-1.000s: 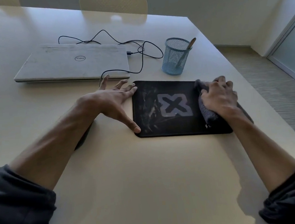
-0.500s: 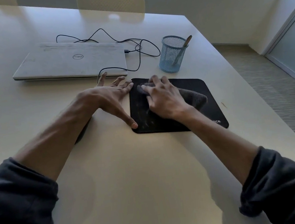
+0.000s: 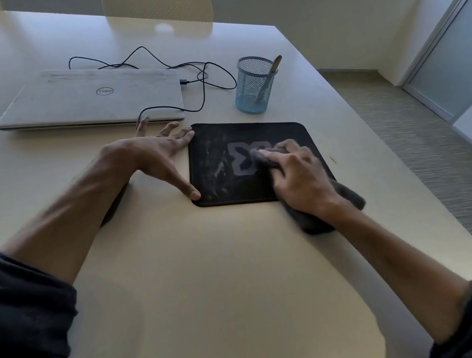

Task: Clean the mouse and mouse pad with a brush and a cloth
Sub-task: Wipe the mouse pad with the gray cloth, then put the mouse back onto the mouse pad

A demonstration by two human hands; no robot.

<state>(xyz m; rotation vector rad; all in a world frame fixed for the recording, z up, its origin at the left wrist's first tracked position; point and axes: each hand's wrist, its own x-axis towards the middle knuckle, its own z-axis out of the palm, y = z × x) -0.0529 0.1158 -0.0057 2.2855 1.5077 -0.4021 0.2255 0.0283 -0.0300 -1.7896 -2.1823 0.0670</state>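
Note:
A black mouse pad point(image 3: 218, 166) with a grey logo and pale dusty streaks lies flat on the table. My right hand point(image 3: 299, 174) presses a grey cloth point(image 3: 349, 199) onto the pad's right half; the cloth trails off the near right corner. My left hand point(image 3: 150, 156) lies spread flat on the table against the pad's left edge, with its thumb at the near left corner. A dark object, probably the mouse point(image 3: 114, 206), shows partly under my left forearm. A wooden brush handle point(image 3: 274, 64) sticks out of a blue mesh cup point(image 3: 251, 88) behind the pad.
A shut silver laptop point(image 3: 87, 98) lies at the back left, with a black cable point(image 3: 202, 76) looping beside it toward the pad. A pale chair point(image 3: 156, 2) stands behind the table. The table's right edge point(image 3: 371, 139) runs close to the pad, above the floor.
My right hand swept the cloth from the pad's right side to its left edge, then back to the right and nearer to me. My left hand stayed in place.

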